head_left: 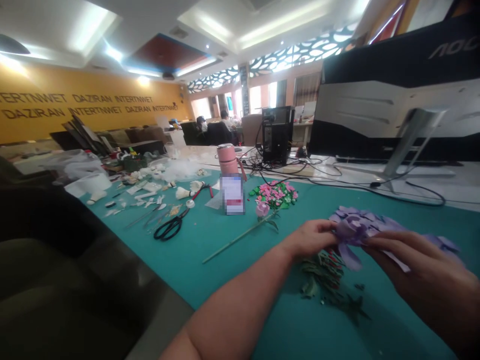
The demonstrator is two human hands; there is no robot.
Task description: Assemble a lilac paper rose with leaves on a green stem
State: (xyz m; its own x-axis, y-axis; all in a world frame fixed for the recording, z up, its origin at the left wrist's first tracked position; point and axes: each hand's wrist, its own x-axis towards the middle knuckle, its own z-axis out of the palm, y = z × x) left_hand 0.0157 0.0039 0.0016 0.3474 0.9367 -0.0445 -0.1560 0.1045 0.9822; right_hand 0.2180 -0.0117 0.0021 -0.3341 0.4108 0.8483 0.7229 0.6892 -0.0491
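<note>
My left hand [309,239] and my right hand [420,265] both pinch a purple paper flower [350,231] at the right of the teal cutting mat [228,270]. Its loose, pale purple petals [375,223] spread out behind my fingers. Below my hands lie scraps of dark green leaves [326,280]. To the left rests a long green stem with a pink bud [262,209]. Beyond it sits a cluster of pink flowers with green leaves [273,195]. Black-handled scissors [172,225] lie further left.
A pink flask [227,159] and a blurred label [232,194] stand at the mat's far edge. Cables [337,181] run behind it, below a monitor [390,105] and a computer tower [277,134]. Craft scraps litter the far left. Seated people [221,125] are distant.
</note>
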